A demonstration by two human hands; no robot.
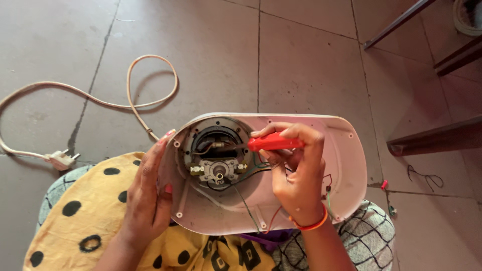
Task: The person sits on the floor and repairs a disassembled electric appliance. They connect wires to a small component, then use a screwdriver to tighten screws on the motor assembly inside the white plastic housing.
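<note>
With the white housing (346, 165) open on my lap and its motor (217, 168) bared, my left hand (148, 193) grips its edge while my right hand (296, 170) closes round the red screwdriver (273, 142), tip at the motor, wires still loose.

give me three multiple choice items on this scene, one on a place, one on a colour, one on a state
1. Where does the plug lie?
A. on the floor, left
B. inside the housing
C. in the right hand

2. What colour is the screwdriver handle?
A. blue
B. red
C. black

3. How is the housing?
A. closed
B. open, motor and wires showing
C. wrapped in cloth

Answers:
1. A, the plug rests on the tiles at the cord's end.
2. B, the handle in the right hand is red.
3. B, the motor and wires lie bare while the left hand steadies the rim.
</note>
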